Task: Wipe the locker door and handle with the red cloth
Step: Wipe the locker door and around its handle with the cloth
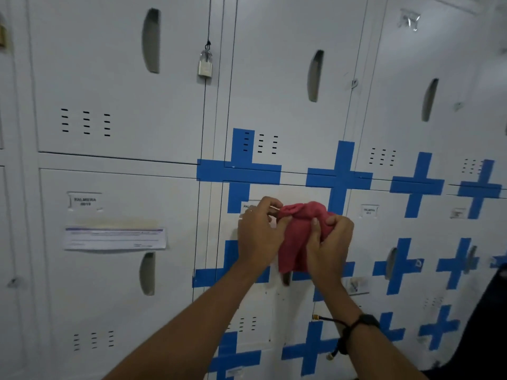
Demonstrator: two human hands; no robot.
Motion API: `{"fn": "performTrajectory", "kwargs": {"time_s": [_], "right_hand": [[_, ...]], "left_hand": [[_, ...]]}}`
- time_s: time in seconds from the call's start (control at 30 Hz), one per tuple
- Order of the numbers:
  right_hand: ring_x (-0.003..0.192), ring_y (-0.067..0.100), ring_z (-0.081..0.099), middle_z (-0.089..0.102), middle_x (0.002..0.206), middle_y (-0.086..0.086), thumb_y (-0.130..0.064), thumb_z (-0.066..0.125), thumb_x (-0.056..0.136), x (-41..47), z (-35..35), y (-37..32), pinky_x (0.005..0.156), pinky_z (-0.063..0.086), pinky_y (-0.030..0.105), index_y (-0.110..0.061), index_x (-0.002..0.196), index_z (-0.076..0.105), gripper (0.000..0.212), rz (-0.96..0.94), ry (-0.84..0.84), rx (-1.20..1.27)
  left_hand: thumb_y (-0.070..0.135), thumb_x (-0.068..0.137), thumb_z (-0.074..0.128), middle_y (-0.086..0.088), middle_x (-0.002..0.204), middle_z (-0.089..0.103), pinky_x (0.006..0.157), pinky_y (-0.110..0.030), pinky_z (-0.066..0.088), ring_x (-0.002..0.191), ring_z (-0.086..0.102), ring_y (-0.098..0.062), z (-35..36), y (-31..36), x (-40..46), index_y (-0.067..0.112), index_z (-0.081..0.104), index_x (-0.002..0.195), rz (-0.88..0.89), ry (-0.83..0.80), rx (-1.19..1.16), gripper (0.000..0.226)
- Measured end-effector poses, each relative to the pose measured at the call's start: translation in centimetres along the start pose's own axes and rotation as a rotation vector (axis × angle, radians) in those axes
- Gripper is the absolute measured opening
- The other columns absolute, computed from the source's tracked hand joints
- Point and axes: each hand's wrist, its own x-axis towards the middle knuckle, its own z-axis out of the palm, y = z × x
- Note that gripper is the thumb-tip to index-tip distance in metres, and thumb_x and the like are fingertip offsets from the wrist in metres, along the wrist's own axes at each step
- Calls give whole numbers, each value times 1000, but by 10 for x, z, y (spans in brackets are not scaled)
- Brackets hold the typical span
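Note:
A red cloth (297,237) is bunched up between both hands in front of a white locker door (263,305) marked with blue tape crosses. My left hand (258,234) pinches the cloth's upper left edge with its fingertips. My right hand (330,244) grips the cloth's right side in a closed fist, and a loose end hangs down below. The door's recessed handle slot (286,278) shows only as a dark sliver under the hanging cloth. A small name label (248,206) on the door is partly covered by my left fingers.
White lockers fill the view. A padlock (205,64) hangs on the upper left locker. A paper notice (115,238) is stuck to the lower left door. Blue tape crosses (340,176) cover the doors to the right. A dark object (491,325) sits at the lower right edge.

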Motion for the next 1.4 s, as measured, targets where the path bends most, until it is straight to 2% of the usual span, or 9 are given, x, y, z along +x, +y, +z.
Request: {"fn": "performTrajectory", "kwargs": {"time_s": [0.23,0.3,0.43,0.67,0.77,0.93,1.13,1.3,1.4], "right_hand": [[111,24,46,51,116,8,-27,68,95,24,46,37,91,47,36,-14,98,56,18,24,-110,-312],[112,24,44,49,118,9,-25,69,94,20,53,41,93,42,37,-14,96,56,17,37,-58,-311],[104,18,53,54,115,6,-12,57,103,5,71,45,93,57,45,-13,102,56,1,2,3,-110],[144,35,41,36,159,14,-38,52,104,-27,99,38,114,43,51,-9,150,40,56,35,-14,-227],[157,42,18,20,169,18,-51,45,102,-25,104,42,123,22,58,-7,160,20,77,44,-45,-317],[158,45,7,7,172,19,-48,16,109,-12,118,46,124,15,67,-12,164,1,68,-65,-94,-378],[158,46,3,0,173,18,-52,10,107,-20,134,16,126,9,64,-12,166,3,72,-76,-79,-500],[158,26,-24,-27,170,-1,-59,10,106,-32,139,7,127,-17,50,-25,164,-14,71,-281,-224,-403],[159,26,-20,-20,173,0,-62,16,105,-18,131,13,127,-13,52,-25,165,-9,75,-312,-268,-393]], "left_hand": [[27,94,84,3,87,70,83,-37,48,91,52,-15,19,-27,22,24,73,95,215,166,348,12],[22,91,86,5,87,70,87,-42,51,91,60,-19,20,-37,27,24,71,96,247,197,392,16],[29,89,88,4,106,65,89,-32,37,99,59,-20,17,-53,36,25,66,105,354,226,482,27],[40,91,84,0,113,61,91,-50,51,106,56,-23,4,-72,43,25,66,94,455,216,543,23],[44,92,82,-6,134,60,106,-59,47,128,51,-28,-9,-80,50,25,67,112,537,207,597,31],[55,101,59,-11,177,27,135,-48,0,166,16,-34,-60,-92,69,19,49,159,636,195,780,69],[66,104,39,-10,181,8,136,-53,2,168,3,-33,-82,-111,72,22,15,172,675,127,976,85],[66,104,41,-10,181,4,137,-52,-1,168,0,-32,-82,-114,72,21,15,173,679,145,992,86],[67,104,40,-11,181,6,136,-53,1,168,2,-33,-81,-116,73,19,18,172,690,151,1005,86]]}}
